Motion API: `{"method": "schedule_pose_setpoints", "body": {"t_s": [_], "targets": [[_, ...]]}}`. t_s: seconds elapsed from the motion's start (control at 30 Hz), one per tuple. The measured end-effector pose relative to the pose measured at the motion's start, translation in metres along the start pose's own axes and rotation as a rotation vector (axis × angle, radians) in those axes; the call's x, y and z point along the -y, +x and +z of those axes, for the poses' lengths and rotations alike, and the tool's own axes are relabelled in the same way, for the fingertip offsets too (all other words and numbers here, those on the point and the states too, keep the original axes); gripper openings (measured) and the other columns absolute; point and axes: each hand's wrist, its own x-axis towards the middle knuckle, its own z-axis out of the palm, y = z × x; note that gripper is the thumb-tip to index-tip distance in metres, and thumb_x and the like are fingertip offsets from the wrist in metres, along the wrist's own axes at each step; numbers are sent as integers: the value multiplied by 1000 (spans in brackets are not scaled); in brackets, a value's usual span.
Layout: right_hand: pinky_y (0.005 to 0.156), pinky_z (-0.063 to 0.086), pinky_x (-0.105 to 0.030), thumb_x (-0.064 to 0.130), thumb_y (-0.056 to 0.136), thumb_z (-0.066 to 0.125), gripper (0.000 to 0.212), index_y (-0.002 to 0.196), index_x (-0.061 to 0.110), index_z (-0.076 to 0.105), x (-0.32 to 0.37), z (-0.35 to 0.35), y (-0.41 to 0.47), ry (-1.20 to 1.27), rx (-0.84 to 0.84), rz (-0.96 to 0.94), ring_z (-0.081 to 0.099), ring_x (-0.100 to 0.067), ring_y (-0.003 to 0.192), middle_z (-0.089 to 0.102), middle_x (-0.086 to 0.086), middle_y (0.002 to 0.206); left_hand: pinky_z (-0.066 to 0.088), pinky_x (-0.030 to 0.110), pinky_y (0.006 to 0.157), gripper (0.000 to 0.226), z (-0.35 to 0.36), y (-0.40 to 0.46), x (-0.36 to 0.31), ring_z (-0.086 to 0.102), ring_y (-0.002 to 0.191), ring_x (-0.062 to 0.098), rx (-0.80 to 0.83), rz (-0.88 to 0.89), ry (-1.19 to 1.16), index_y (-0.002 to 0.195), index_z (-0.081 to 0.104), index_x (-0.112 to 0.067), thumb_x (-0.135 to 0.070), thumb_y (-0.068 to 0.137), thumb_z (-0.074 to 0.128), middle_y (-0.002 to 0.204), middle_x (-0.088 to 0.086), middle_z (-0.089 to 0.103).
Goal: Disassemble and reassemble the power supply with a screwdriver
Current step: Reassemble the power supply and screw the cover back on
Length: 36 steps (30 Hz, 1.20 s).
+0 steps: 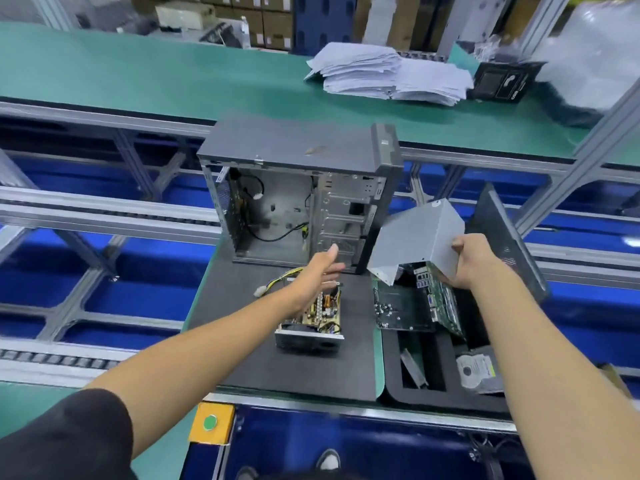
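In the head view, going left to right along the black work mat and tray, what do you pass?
Loose white connector → left hand → opened power supply → green circuit board → grey metal cover → right hand → leaning dark side panel.

The power supply (310, 323) lies open on the black mat of the table, its cover off: a tan circuit board with coils and capacitors shows inside a shallow silver tray, the vented end wall facing the near edge. A yellow and black cable bundle (277, 282) trails out toward the left. Its grey sheet-metal cover (415, 237), bent into a U, is tilted in the air to the right.
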Motion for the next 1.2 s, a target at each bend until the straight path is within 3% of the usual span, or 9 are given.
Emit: {"method": "schedule_pose_setpoints", "body": {"t_s": [0.1, 0.23, 0.43, 0.57, 0.7, 0.8, 0.9, 1.03, 1.2], "targets": [[45, 49, -25, 9, 85, 30, 30, 89, 19, 58, -41, -13, 1, 1, -17, 88, 62, -24, 55, 68, -1, 74, 35, 40, 117, 96, -1, -7, 17, 43, 140, 28, 46, -67, -67, 156, 28, -13, -73, 83, 42, 153, 13, 45], [70, 54, -37, 8, 75, 30, 40, 106, 15, 54, -71, -18, 1, -43, 0, 153, 66, -32, 90, 68, -7, 98, 41, 39, 112, 91, 9, -7, 36, 50, 132, 26, 141, -183, -127, 153, 36, -12, -73, 86, 41, 150, 14, 47], [35, 37, -19, 6, 74, 24, 32, 81, 17, 53, -84, 35, 1, 99, 128, 222, 54, -16, 39, 62, 3, 59, 48, 34, 85, 65, 11, -12, 33, 60, 104, 21, 75, -111, -389, 143, 48, -14, -55, 93, 60, 130, 5, 65], [50, 41, -23, 16, 81, 33, 26, 95, 17, 55, -97, 69, 6, 1, 263, 165, 50, -17, 54, 65, -2, 75, 41, 43, 110, 72, -24, -15, 34, 56, 124, 23, -118, -89, -262, 129, 48, -20, -62, 73, 66, 137, 5, 60], [51, 42, -25, 48, 91, 44, 44, 112, 13, 60, -121, 108, 2, -213, 390, 91, 56, -20, 59, 64, -5, 77, 38, 49, 115, 63, -61, -21, 54, 54, 128, 23, -268, -83, -250, 119, 52, -23, -63, 72, 66, 136, 4, 60], [61, 46, -32, 44, 89, 52, 41, 115, 14, 62, -141, 117, 6, -406, 450, 95, 61, -21, 63, 69, -5, 83, 41, 49, 113, 66, -77, -29, 69, 57, 126, 22, -274, -80, -200, 120, 56, -27, -67, 69, 70, 133, 0, 63], [82, 43, -36, 43, 88, 55, 40, 117, 15, 58, -156, 113, 17, -512, 469, 91, 60, -21, 79, 67, -6, 102, 51, 39, 99, 62, -86, -37, 78, 65, 116, 16, -291, -91, -184, 122, 61, -34, -65, 70, 74, 124, -6, 70], [115, 30, -52, 60, 62, 66, 92, 138, 14, 40, -164, 109, 21, -593, 469, 92, 47, -31, 126, 51, -11, 139, 44, 28, 66, 51, -87, -43, 87, 65, 83, 10, -287, -134, -170, 125, 61, -35, -56, 80, 71, 108, -9, 73], [110, 36, -51, 64, 62, 67, 87, 132, 21, 39, -162, 102, 25, -656, 475, 56, 51, -33, 121, 50, -8, 134, 48, 15, 56, 42, -84, -46, 94, 69, 77, 6, -278, -141, -189, 128, 59, -23, -41, 91, 69, 103, -6, 75]]}}
